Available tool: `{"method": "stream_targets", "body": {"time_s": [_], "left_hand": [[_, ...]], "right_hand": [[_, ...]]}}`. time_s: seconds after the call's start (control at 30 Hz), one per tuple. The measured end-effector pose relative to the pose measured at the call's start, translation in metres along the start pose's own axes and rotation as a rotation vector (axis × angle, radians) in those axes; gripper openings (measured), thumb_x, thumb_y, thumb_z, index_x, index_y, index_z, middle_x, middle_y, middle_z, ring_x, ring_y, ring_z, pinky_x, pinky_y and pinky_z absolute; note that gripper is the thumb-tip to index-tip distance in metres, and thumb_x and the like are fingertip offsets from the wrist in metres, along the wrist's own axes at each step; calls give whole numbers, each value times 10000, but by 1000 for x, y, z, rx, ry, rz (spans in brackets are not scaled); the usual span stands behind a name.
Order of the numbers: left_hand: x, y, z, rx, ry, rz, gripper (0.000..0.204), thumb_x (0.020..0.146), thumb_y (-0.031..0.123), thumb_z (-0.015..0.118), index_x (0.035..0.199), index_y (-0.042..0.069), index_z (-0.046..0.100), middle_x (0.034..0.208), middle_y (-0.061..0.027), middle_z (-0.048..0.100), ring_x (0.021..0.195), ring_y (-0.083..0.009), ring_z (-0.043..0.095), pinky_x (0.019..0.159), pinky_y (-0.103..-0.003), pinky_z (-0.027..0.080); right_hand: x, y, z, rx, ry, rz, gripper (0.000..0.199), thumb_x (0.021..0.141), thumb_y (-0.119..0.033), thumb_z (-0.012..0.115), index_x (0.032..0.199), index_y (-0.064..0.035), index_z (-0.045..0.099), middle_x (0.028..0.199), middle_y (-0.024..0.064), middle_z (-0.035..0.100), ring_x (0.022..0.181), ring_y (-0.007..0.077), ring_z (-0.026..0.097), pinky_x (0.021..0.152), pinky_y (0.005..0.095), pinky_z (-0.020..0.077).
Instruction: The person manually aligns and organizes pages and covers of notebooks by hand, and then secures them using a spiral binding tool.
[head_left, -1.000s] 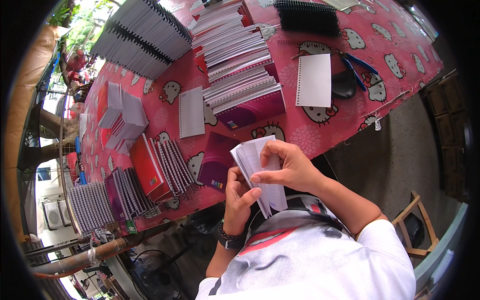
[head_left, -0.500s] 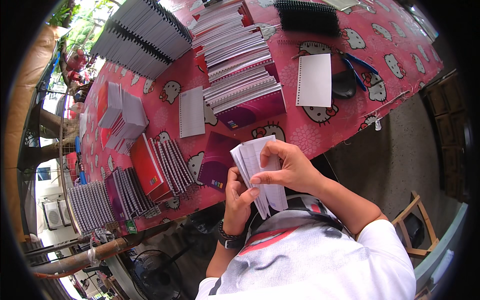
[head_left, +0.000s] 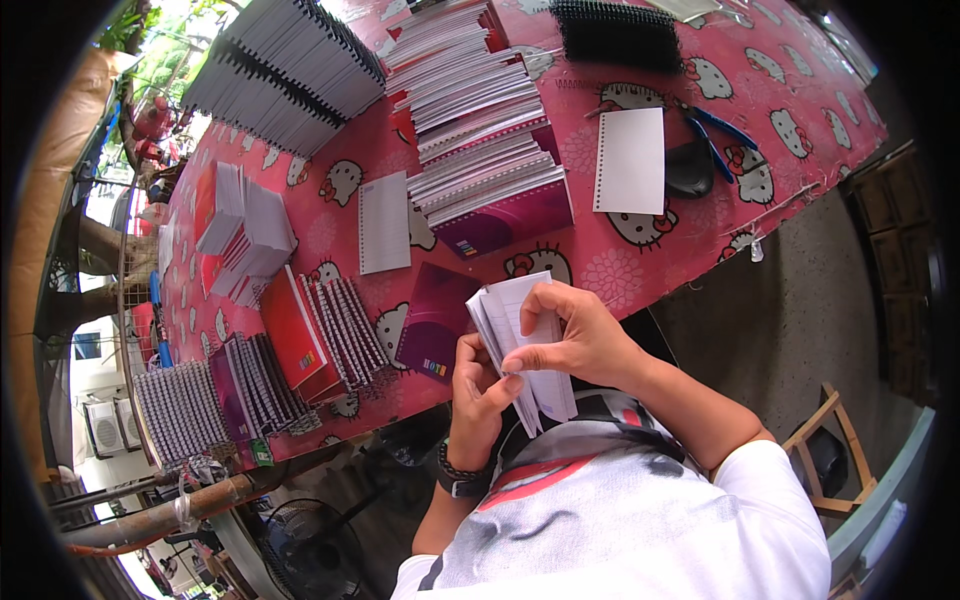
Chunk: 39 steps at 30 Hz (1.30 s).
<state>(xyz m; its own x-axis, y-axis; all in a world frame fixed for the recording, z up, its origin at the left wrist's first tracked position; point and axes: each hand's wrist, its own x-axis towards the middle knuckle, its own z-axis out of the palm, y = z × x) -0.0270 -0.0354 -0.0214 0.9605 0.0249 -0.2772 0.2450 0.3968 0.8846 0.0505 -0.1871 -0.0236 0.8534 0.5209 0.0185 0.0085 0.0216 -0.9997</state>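
Note:
A stack of lined white sheets (head_left: pixel 545 385) is between my hands, held up off the table close to my shirt. My left hand (head_left: pixel 480 395) grips its left edge, thumb on the front and fingers behind. Across the upper face bends my right hand (head_left: pixel 575 330), its thumb and curled fingers pinching the pages, some of which stand slightly apart. Just beyond my left hand, a purple notebook cover (head_left: pixel 430 325) lies on the table's near edge. Farther off is a long row of punched page blocks with purple covers (head_left: pixel 510 215).
The table has a pink patterned cloth (head_left: pixel 610 265). Spiral notebooks (head_left: pixel 345 325) and page stacks (head_left: pixel 245 235) stand left, with tall spiral-bound stacks (head_left: pixel 285 75) behind. A loose punched sheet (head_left: pixel 628 160), blue-handled pliers (head_left: pixel 722 145) and black binding coils (head_left: pixel 612 35) lie right. A fan (head_left: pixel 310 550) stands below.
Almost nothing differs. Both hands keep their hold on the sheets, with only a very slight shift.

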Motion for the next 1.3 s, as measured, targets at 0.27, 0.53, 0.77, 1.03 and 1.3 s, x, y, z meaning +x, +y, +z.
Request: {"method": "stream_targets", "body": {"time_s": [0.27,0.53,0.77,1.03,1.3], "left_hand": [[0,2,3,37,18,1,516,689,128,676,1092,18,374,1012,-76,502,954,-127,504,870,-270,392],[-1,3,3,-32,0,-3,551,699,153,670,1130,7,359,1030,-89,500,987,-152,511,903,-289,393],[-1,5,3,-13,11,4,600,695,139,704,1157,16,342,1087,-99,478,1040,-173,499,916,-307,399],[0,1,3,84,-25,39,575,708,41,724,1136,35,341,1093,-87,483,1039,-155,503,904,-285,408],[-1,0,4,75,-17,54,573,711,29,710,1146,38,337,1108,-89,482,1057,-151,494,903,-282,407]], "right_hand": [[-1,-2,0,-26,12,-29,426,639,-338,820,754,-59,519,739,1,500,649,64,465,546,225,364],[-2,-2,-1,168,16,29,291,727,-191,750,870,-44,543,827,33,528,739,92,522,616,245,421],[-1,-6,2,210,28,-94,171,779,-124,648,909,-36,580,914,107,547,813,167,562,695,305,472],[-1,-5,-4,0,-51,-2,373,652,-302,809,775,-62,552,763,20,506,702,95,475,587,242,372],[-1,-3,-2,0,-24,1,381,621,-316,827,782,-61,594,766,20,528,716,106,494,610,247,386]]}}
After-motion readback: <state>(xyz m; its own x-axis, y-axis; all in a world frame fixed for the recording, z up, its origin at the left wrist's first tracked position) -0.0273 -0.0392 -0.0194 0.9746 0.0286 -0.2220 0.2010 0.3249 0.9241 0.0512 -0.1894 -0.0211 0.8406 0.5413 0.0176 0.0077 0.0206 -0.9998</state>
